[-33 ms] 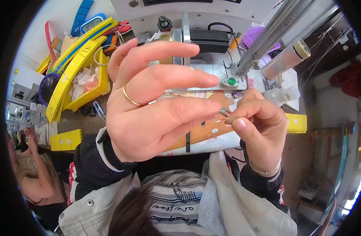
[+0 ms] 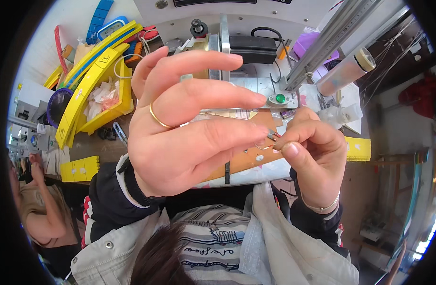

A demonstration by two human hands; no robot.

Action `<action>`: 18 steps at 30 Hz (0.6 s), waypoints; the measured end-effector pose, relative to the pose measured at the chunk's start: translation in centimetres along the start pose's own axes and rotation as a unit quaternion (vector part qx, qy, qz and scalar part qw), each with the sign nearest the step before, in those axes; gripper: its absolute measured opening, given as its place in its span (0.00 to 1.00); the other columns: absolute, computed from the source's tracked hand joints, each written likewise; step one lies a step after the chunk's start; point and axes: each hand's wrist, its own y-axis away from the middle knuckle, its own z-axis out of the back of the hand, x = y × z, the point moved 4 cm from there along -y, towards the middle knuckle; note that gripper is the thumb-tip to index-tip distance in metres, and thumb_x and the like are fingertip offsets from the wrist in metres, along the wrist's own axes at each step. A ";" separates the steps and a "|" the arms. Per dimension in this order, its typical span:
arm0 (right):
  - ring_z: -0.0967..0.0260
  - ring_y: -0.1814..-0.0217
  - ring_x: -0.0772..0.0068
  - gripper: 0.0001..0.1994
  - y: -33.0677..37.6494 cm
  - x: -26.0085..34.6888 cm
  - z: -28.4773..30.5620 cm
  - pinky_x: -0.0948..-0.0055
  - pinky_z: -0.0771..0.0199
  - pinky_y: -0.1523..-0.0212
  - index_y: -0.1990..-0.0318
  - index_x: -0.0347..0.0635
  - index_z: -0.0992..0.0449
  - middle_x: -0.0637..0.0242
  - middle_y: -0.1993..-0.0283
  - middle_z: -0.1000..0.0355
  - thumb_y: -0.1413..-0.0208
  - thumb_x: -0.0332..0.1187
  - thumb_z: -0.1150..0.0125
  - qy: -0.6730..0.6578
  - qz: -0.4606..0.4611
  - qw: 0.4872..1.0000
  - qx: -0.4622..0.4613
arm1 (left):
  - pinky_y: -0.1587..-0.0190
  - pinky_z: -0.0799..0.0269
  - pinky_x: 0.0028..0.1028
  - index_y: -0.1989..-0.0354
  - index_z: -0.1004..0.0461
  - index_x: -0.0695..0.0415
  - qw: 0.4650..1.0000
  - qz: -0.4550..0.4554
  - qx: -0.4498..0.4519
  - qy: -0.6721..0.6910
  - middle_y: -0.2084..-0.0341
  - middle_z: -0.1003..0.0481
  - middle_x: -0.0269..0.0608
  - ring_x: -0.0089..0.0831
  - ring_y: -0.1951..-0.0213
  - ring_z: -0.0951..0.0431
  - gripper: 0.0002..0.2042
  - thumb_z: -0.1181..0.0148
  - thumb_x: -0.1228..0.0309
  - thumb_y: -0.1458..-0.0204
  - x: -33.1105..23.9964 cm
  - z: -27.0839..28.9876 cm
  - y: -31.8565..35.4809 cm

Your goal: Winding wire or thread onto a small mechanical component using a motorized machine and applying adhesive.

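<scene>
My left hand [image 2: 184, 128], with a gold ring on one finger, reaches across the bench. Its thumb and forefinger are pinched at a tiny grey part with reddish wire ends [image 2: 272, 137], while the other fingers stay spread. From the right, my right hand [image 2: 317, 149] grips the other end of this part between closed thumb and forefinger. Both hands meet at it, above a brown board [image 2: 256, 160]. A thin pale wire [image 2: 261, 147] curves below the pinch. The fingertips hide much of the part, so its exact kind is unclear.
A yellow bin [image 2: 109, 114] of small bagged pieces stands left. Behind my hands is a machine with a black block [image 2: 252, 49], a green button [image 2: 280, 98] and a metal column [image 2: 329, 45]. A tall clear bottle [image 2: 346, 71] stands right. Another person [image 2: 44, 209] sits far left.
My left fingertips have shifted very slightly to the right with the small part. A little more of the pale wire shows beneath them.
</scene>
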 end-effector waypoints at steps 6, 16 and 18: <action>0.41 0.67 0.84 0.03 0.0 0.0 0.5 0.83 0.43 0.66 0.65 0.35 0.18 0.73 0.67 0.32 0.46 0.24 0.31 -0.004 0.010 1.000 0.007 | 0.44 0.36 0.44 0.65 0.16 0.50 0.992 0.032 0.011 0.120 0.60 0.20 0.37 0.48 0.47 0.26 0.08 0.28 0.71 0.55 0.8 -1.7 -0.2; 0.44 0.77 0.87 0.16 -0.1 -2.4 1.9 0.85 0.45 0.74 0.51 0.40 0.20 0.69 0.62 0.30 0.48 0.22 0.32 0.228 0.102 0.961 -0.120 | 0.43 0.35 0.41 0.68 0.20 0.62 0.989 0.065 -0.046 0.125 0.64 0.21 0.41 0.47 0.49 0.25 0.03 0.38 0.80 0.49 1.9 0.1 1.2; 0.42 0.79 0.88 0.17 -0.7 -3.8 4.7 0.83 0.43 0.76 0.48 0.42 0.21 0.67 0.57 0.27 0.47 0.24 0.33 0.296 0.074 0.932 -0.198 | 0.43 0.37 0.41 0.68 0.18 0.57 0.978 0.096 -0.158 0.101 0.67 0.19 0.37 0.42 0.54 0.21 0.05 0.34 0.79 0.53 3.3 0.9 1.8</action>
